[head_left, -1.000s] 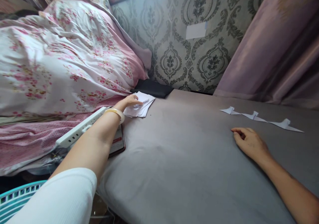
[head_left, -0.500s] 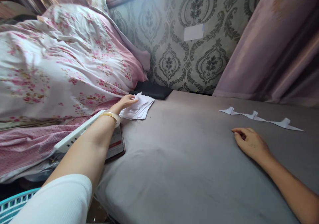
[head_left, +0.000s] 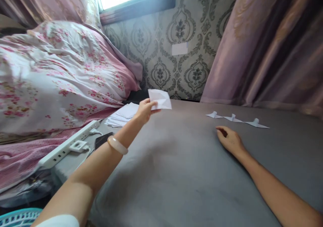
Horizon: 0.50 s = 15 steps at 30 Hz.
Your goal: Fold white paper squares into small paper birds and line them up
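Note:
My left hand (head_left: 146,111) is closed on a creased square piece of white paper (head_left: 164,100), pinched between thumb and fingers and raised above the grey surface. Just left of that hand lies a stack of white paper (head_left: 127,111), partly hidden by my wrist. My right hand (head_left: 229,138) rests on the grey cloth, fingers loosely curled with a gap between thumb and forefinger and nothing in them. Beyond it, three small folded white paper pieces (head_left: 233,118) stand in a row, each with an upright tab.
A white power strip (head_left: 68,144) with plugs and a dark phone (head_left: 103,139) lie at the left edge of the grey cloth surface (head_left: 176,173). Floral bedding (head_left: 63,75) is piled at left. A turquoise basket (head_left: 21,217) sits lower left. Curtains (head_left: 234,45) hang at right.
My left hand has lifted a piece of paper off the stack and moved it right. My right hand stays resting on the cloth. The view has tilted up and turned slightly right.

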### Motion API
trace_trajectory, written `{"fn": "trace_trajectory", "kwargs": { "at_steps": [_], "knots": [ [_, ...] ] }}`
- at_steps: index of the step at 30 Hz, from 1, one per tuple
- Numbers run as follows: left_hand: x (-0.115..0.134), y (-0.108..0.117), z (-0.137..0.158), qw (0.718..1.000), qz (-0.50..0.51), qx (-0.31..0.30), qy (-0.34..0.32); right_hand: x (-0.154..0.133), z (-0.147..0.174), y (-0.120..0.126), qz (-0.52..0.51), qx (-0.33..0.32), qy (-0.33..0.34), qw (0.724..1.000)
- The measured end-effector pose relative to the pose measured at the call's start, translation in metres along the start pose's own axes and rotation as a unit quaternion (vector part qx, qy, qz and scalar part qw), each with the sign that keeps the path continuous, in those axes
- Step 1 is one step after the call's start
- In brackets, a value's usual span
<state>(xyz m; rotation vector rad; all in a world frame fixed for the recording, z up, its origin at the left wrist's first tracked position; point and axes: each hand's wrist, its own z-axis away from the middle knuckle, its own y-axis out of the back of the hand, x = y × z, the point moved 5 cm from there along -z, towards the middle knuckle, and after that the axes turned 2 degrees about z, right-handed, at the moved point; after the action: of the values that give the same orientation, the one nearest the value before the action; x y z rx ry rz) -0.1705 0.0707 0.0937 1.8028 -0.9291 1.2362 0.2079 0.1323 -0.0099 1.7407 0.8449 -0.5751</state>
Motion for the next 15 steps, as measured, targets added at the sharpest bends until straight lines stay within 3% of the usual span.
{"fn": "trace_trajectory", "kwargs": {
  "at_steps": [2,4,6,8,9,11,15],
  "knots": [
    [0.000,-0.043,0.032,0.995,0.061,-0.079,0.018,-0.018,0.008,0.002,-0.095,-0.032,-0.053,0.994],
    [-0.007,-0.083,0.065,0.962,0.193,-0.172,0.091,-0.039,0.020,0.004,-0.140,-0.079,-0.073,0.984],
    [-0.014,-0.112,0.091,0.937,0.238,-0.212,0.141,-0.053,0.038,-0.001,-0.292,-0.169,-0.146,0.930],
    [-0.023,-0.135,0.110,0.920,0.249,-0.244,0.180,-0.059,0.056,-0.003,-0.348,-0.196,-0.190,0.897],
    [-0.027,-0.144,0.118,0.912,0.249,-0.258,0.199,-0.059,0.064,-0.003,-0.351,-0.192,-0.194,0.896],
    [-0.037,-0.156,0.130,0.898,0.243,-0.279,0.237,-0.053,0.076,0.002,-0.323,-0.139,-0.177,0.919],
    [-0.054,-0.156,0.139,0.899,0.211,-0.270,0.272,-0.042,0.089,0.001,-0.268,-0.133,-0.144,0.943]
  ]
}}
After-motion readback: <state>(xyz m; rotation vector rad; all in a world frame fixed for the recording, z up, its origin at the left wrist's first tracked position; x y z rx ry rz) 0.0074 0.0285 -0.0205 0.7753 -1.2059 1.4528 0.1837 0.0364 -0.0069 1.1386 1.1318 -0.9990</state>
